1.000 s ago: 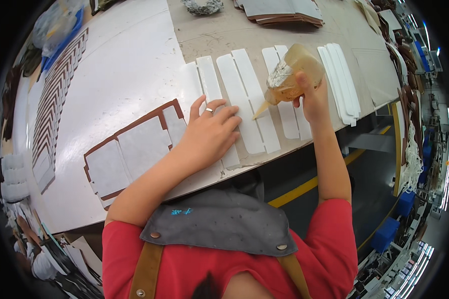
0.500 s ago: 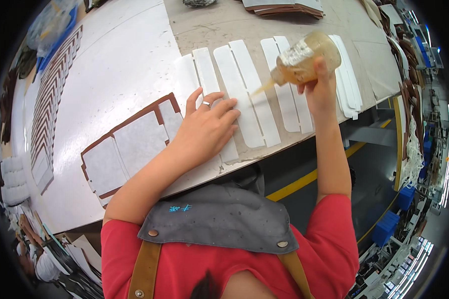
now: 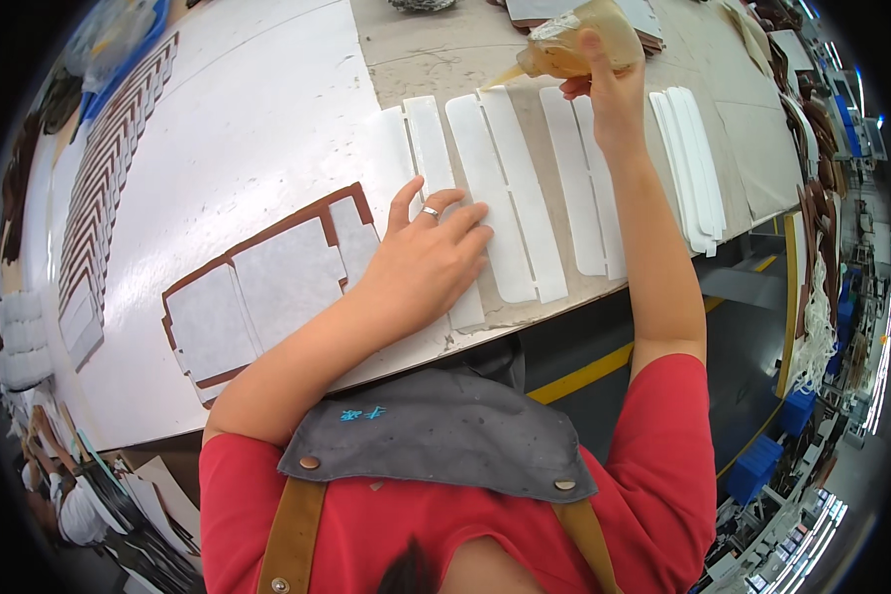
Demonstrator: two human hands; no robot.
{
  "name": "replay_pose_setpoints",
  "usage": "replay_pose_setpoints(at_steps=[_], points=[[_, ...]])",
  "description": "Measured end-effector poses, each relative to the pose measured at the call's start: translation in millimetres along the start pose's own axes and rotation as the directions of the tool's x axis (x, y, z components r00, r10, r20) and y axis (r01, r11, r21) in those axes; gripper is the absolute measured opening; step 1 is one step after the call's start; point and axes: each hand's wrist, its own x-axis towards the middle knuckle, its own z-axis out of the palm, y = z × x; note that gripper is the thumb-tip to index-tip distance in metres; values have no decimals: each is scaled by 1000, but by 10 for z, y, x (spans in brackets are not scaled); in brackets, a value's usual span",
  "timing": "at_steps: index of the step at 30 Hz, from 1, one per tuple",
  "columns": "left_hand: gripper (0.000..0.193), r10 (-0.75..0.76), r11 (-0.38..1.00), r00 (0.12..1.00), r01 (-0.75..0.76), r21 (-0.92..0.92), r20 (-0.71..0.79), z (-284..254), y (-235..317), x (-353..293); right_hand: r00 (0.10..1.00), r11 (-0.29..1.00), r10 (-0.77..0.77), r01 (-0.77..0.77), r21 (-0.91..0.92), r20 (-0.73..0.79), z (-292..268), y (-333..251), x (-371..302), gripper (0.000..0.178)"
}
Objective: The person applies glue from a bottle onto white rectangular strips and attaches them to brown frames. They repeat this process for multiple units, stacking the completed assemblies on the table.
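Note:
My right hand grips a translucent squeeze bottle of yellowish liquid, held tilted. Its narrow nozzle points left, at the far end of a slotted white panel. Fingers spread, my left hand rests on the white strip to the left of that panel; a ring shows on one finger. Another slotted white panel lies partly behind my right forearm. Beside my left forearm is a brown-edged piece with pale backing.
A fanned row of brown-edged pieces runs along the table's left side. Stacked white strips lie near the right edge. Brown and white sheets are piled at the back. Another person is at the lower left.
My right hand has carried the bottle away from me, from the middle of the slotted panel to its far end. My left hand stays spread in about the same place.

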Motion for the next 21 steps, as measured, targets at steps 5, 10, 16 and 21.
replay_pose_setpoints(at_steps=[5, 10, 16, 21], points=[[25, 3, 1000, 1000, -3, 14, -12, 6, 5, -3, 998, 999, 10, -8, 31, -56, -24, -41, -133, 44], [25, -3, 1000, 1000, 4, 12, -19, 22, 6, -2, 991, 994, 106, -106, -11, 80, -225, -196, -407, 50], [25, 9, 1000, 1000, -8, 15, -20, 15, 15, 8, 979, 981, 184, -188, 37, 88, -412, -351, -900, 52], [25, 22, 999, 1000, -22, 45, -9, -2, 12, 8, 981, 988, 146, -150, 26, 130, -580, -570, -1334, 69]])
